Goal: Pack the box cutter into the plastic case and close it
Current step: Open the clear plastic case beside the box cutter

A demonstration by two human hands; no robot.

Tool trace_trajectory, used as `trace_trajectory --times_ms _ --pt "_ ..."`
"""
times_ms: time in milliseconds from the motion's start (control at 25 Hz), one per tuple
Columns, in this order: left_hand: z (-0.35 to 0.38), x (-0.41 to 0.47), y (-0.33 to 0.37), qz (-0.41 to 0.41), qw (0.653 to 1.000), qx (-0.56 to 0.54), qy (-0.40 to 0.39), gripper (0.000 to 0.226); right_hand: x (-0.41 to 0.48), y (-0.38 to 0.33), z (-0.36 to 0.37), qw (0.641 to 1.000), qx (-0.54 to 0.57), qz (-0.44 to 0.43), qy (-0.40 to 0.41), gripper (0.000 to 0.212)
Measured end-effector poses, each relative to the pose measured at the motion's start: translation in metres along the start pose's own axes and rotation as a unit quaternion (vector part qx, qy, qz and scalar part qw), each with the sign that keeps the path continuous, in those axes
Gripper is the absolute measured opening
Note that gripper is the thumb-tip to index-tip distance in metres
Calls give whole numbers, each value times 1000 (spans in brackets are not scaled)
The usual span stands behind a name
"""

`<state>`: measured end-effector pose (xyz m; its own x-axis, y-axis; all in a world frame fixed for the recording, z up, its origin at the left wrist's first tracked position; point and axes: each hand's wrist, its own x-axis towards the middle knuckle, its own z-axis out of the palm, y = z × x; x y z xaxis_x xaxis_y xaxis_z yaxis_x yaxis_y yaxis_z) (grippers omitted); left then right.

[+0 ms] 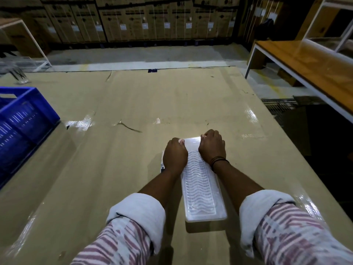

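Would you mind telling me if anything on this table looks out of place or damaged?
Nothing serious. Both hands, left and right, press on the far end of the case, which lies flat. The cardboard cover on the table has a small tear and shiny tape patches, beside the blue crate.

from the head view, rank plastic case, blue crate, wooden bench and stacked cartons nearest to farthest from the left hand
1. plastic case: directly under the left hand, which presses on its far end.
2. blue crate: on the cardboard-covered table's left edge.
3. wooden bench: off the table, far right.
4. stacked cartons: along the back wall, farthest.
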<state>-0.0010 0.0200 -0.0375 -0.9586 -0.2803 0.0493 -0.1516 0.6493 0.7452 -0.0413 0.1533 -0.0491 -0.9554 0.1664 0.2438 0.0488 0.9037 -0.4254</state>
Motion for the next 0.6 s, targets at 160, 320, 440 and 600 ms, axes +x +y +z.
trace_trajectory --times_ms 160,320,440,600 --pt "1 1 -5 34 999 -7 38 35 -2 -1 -3 999 28 -14 36 23" --pt "3 0 -6 25 997 -46 60 34 1 5 -4 997 68 8 19 24" --pt "-4 -3 -3 -30 993 -102 52 38 0 4 -10 985 157 75 -18 31" --pt "-17 -33 -14 -96 991 -86 -36 68 -32 11 -26 973 171 133 -75 52"
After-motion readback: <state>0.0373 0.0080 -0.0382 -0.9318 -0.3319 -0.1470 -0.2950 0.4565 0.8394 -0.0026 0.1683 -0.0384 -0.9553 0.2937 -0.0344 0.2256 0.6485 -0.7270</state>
